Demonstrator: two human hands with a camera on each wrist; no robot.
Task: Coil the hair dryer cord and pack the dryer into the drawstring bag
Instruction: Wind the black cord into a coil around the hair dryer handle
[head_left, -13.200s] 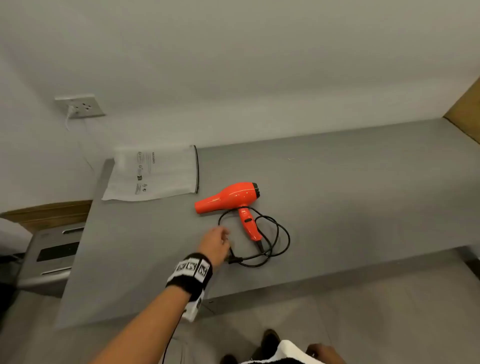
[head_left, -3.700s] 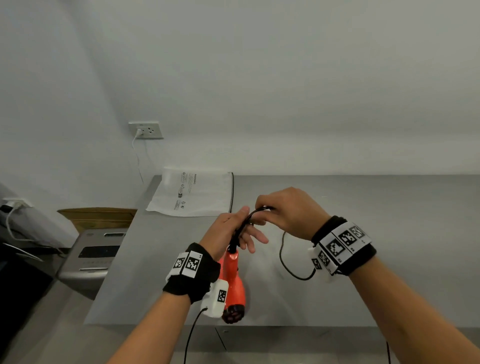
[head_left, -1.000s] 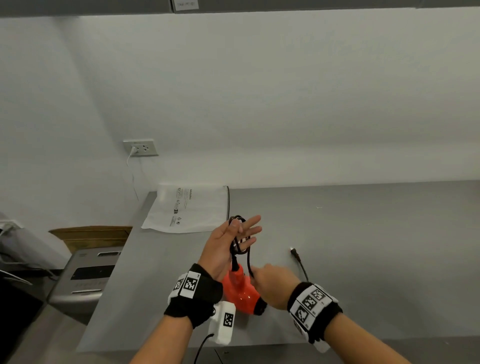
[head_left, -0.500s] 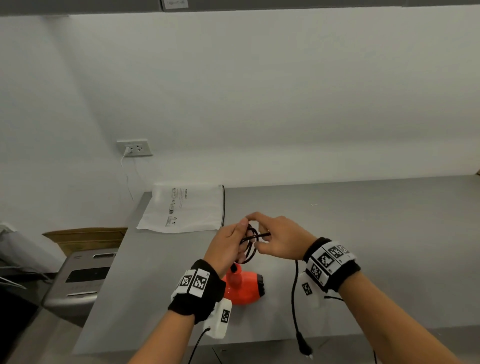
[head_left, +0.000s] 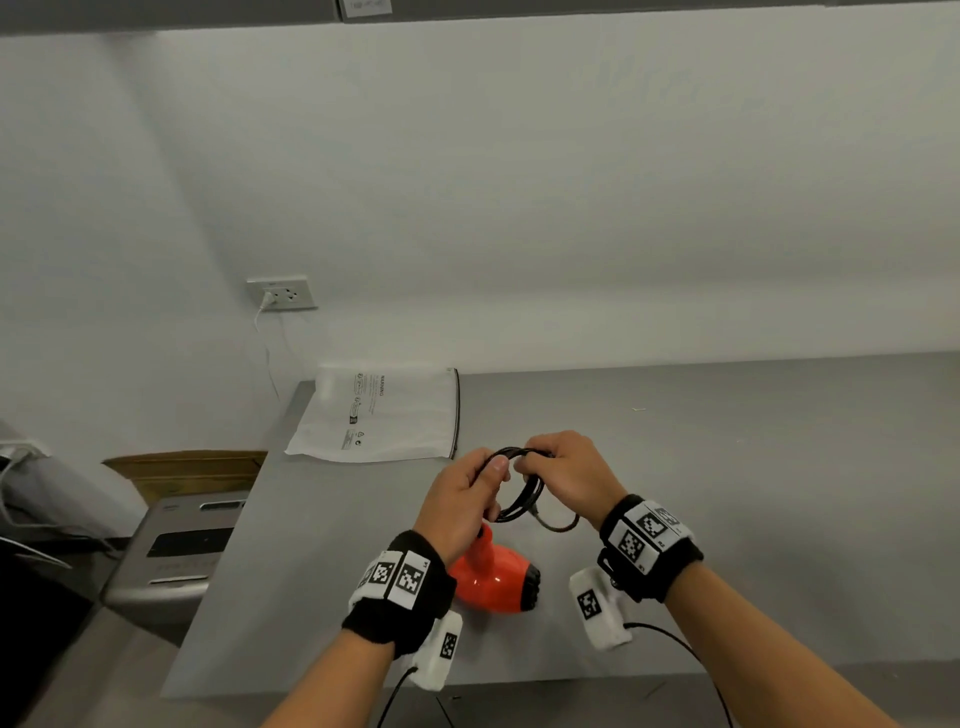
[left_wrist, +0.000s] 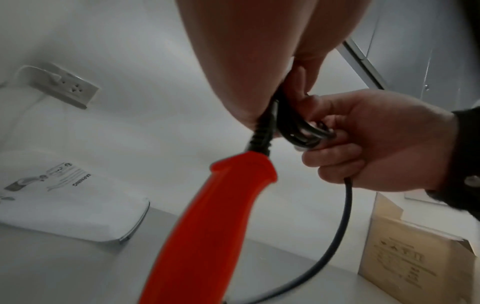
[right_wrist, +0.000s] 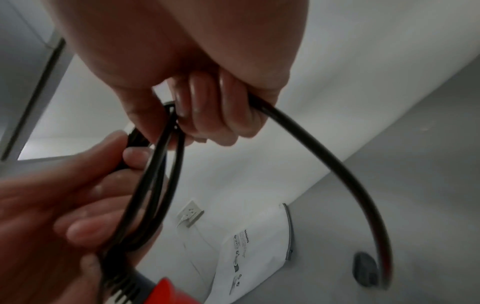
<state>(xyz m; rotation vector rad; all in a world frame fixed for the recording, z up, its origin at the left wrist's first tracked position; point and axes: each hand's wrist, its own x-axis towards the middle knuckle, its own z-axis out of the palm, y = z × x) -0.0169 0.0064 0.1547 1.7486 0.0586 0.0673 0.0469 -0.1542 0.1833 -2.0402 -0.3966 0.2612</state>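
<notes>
Black cord end behind fingers

The dryer is showing bright orange-red with a black nozzle end, and its cord is looking black. The bag is lying white with small dark print and a dark edge. The table is appearing plain grey. Black wristbands are carrying black-and-white checkered squares.

person, bare forearms: each wrist wears a black fabric band bearing white square-coded marker tags, a white tagged camera box slung beneath, thin black cable trailing from each.
</notes>
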